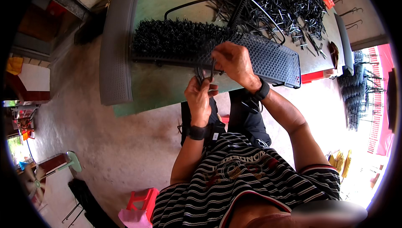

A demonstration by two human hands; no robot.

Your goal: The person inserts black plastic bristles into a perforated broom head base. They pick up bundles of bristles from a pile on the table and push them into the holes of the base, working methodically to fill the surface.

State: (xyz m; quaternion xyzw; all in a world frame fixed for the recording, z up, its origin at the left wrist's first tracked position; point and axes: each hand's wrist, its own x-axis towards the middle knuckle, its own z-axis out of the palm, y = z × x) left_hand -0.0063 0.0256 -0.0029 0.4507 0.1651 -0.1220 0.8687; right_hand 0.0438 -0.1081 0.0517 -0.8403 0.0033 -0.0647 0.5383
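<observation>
A long black perforated panel (272, 58) lies near the front edge of the green table (163, 88). Dense black tufts (171, 37) cover its left part, while rows of bare holes show on the right. Close to the panel's front edge, my left hand (198, 102) is closed around a few thin black strips (199, 74), their ends pointing up. Just above and to the right, my right hand (235, 64) pinches one dark strip between thumb and fingers. That strip's lower end meets the fingertips of my left hand. Where the right fingertips come near the tufts, detail is blurred.
A heap of loose black strips (272, 6) spreads over the table's far right, behind a black bent-wire frame (201, 0). Grey perforated panels (117, 52) lie along the left edge. A red stool (144, 203) stands on the floor behind me; dark wire frames (354, 98) are stacked right.
</observation>
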